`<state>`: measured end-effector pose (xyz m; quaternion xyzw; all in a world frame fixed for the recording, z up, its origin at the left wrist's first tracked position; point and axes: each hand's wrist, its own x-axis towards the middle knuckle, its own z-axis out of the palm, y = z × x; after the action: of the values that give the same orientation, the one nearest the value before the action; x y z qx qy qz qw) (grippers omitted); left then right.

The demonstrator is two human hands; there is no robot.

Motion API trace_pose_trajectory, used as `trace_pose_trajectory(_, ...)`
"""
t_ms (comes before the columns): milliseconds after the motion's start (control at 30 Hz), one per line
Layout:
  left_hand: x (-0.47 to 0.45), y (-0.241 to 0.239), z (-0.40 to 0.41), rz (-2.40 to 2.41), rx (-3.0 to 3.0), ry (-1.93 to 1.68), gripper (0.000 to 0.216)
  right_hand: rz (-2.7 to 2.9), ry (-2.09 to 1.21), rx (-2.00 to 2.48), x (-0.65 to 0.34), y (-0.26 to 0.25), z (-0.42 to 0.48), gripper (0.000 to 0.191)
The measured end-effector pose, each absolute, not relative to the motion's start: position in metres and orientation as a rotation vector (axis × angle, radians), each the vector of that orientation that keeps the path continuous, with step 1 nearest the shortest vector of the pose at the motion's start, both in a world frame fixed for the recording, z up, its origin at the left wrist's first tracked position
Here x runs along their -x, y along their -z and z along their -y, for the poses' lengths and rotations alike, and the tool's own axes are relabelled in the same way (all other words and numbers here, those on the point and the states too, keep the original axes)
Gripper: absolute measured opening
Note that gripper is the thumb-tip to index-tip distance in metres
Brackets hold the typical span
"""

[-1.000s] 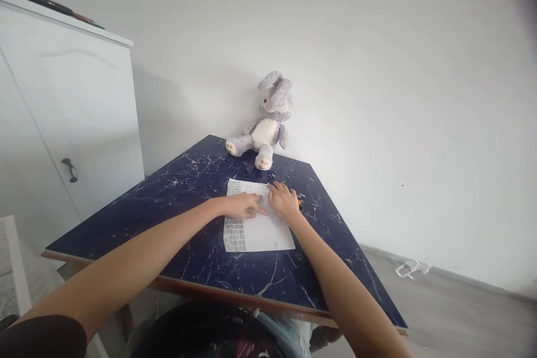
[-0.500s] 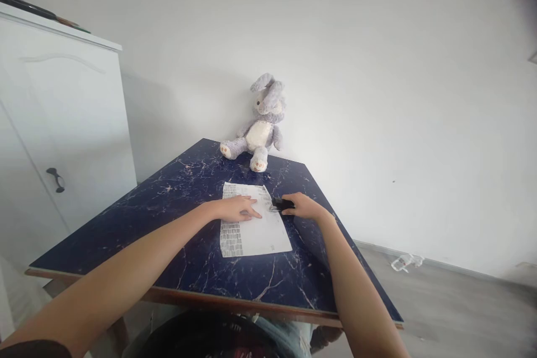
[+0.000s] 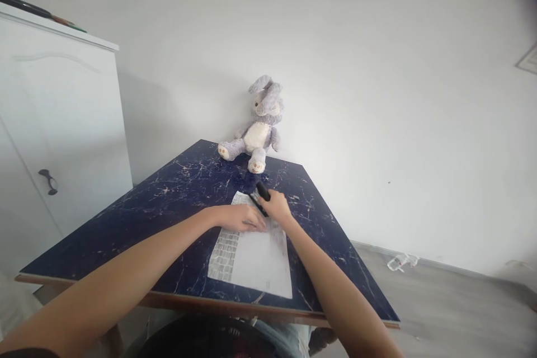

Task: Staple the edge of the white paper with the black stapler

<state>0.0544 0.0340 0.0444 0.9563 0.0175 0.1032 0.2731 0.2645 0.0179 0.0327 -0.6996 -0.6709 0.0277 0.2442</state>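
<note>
My right hand (image 3: 277,206) is closed around a black stapler (image 3: 263,191), held slanted over the far edge of the paper. The sheets of white paper (image 3: 260,268) lie on the dark blue marbled table, with rows of grey print down the left side. My left hand (image 3: 243,218) rests on the upper part of the paper, fingers stretched out and slightly blurred, close to the stapler. Whether the stapler's jaws touch the paper I cannot tell.
A grey plush rabbit (image 3: 258,134) sits at the table's far end against the wall. A small greyish piece (image 3: 296,197) lies right of my right hand. A white cabinet (image 3: 71,106) stands at the left; a clear plastic item (image 3: 400,261) lies on the floor at right.
The stapler has moved from the paper's right edge to its far edge and turned. The paper has shifted towards me and rotated slightly. My left hand has moved a little nearer the stapler.
</note>
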Motion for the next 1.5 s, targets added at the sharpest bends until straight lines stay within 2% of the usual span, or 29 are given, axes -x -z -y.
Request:
trace_pose_trajectory(133,-0.052,-0.048,-0.033,-0.098,-2.502,-0.488,0.031,1.912,-0.033,1.962,-0.256,-0.023,-0.012,0.023)
trace_pose_trajectory(300,-0.047,-0.047,-0.038,-0.120,-2.521,-0.524,0.027,1.907,0.003,2.027,-0.318,-0.022,-0.003,0.026)
trace_pose_trajectory(400,-0.047,-0.044,-0.039,-0.113,-2.529,-0.487,0.027,1.865,-0.068,2.004,-0.370,-0.021,0.005,0.035)
trace_pose_trajectory(567,-0.043,-0.046,-0.040,-0.171,-2.452,-0.522,0.030,1.688,-0.343,1.825,-0.425,-0.024,0.004,0.068)
trace_pose_trajectory(667,-0.037,-0.047,-0.049,-0.276,-2.331,-0.619,0.032,1.588,-0.301,1.724,-0.428,-0.023,-0.004,0.069)
trace_pose_trajectory(733,-0.030,-0.045,-0.063,-0.357,-2.202,-0.743,0.032,1.624,-0.457,1.674,-0.422,-0.021,-0.008,0.067)
trace_pose_trajectory(833,-0.014,-0.043,-0.091,-0.480,-1.896,-1.044,0.032,1.610,-0.723,1.707,-0.404,-0.020,-0.012,0.068)
trace_pose_trajectory(967,0.022,-0.047,-0.126,-0.567,-1.302,-1.511,0.021,1.742,-0.617,1.720,-0.358,-0.025,-0.028,0.054)
trace_pose_trajectory(1100,0.071,-0.052,-0.143,-0.369,-0.756,-1.705,0.004,1.890,-0.589,1.654,-0.282,-0.026,-0.063,0.050)
trace_pose_trajectory(1267,0.130,-0.050,-0.144,0.004,-0.536,-1.789,0.020,1.978,-0.613,1.588,-0.178,-0.019,-0.114,0.044)
trace_pose_trajectory(1500,0.154,-0.050,-0.137,0.098,-0.557,-1.895,0.035,2.057,-0.670,1.523,-0.092,-0.023,-0.152,0.047)
